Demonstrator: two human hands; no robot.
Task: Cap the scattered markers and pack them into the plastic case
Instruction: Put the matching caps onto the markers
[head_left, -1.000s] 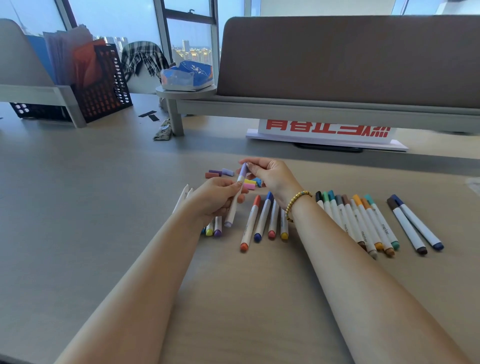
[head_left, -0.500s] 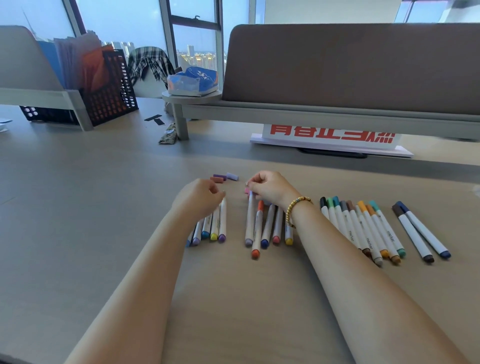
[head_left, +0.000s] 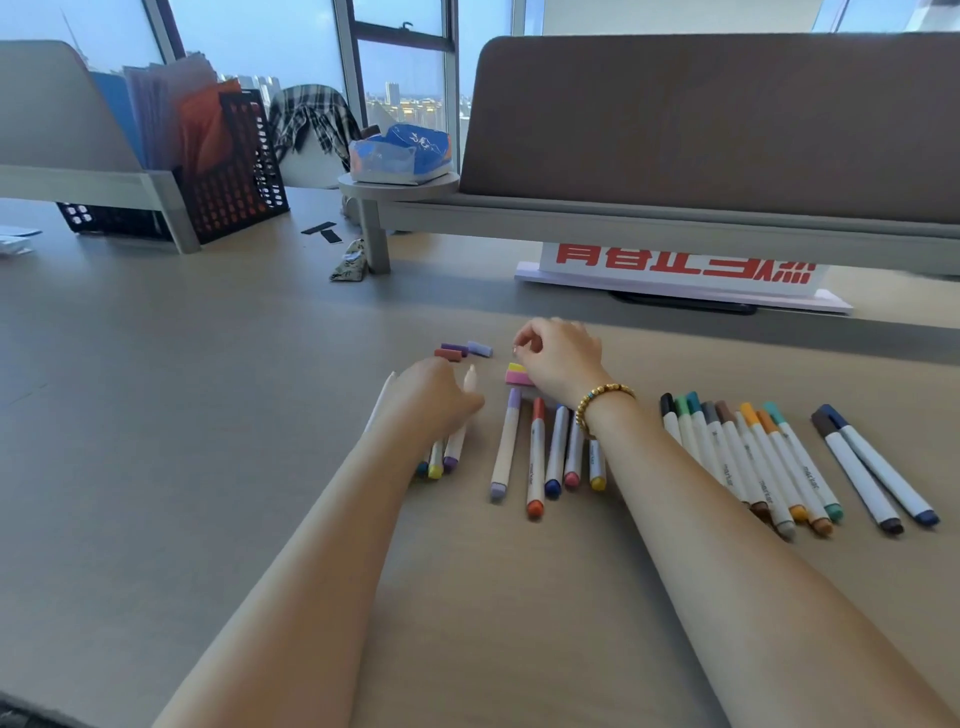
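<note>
My left hand lies across several uncapped markers with blue, yellow and purple ends, and its thumb presses the purple-ended one. My right hand hovers over pink and yellow loose caps. Its fingers are curled, with forefinger and thumb close together and nothing visible between them. Purple, brown and lilac caps lie just beyond my left hand. Between my arms lie capped markers: a lilac one, then orange, blue, pink and yellow.
Several capped markers lie in a row right of my right wrist, with two dark-capped ones further right. A white sign with red characters stands under the desk divider. A black mesh file basket stands far left.
My right hand laid the lilac marker down beside the orange one, then lifted back over the loose caps. My left hand dropped onto the uncapped markers.
</note>
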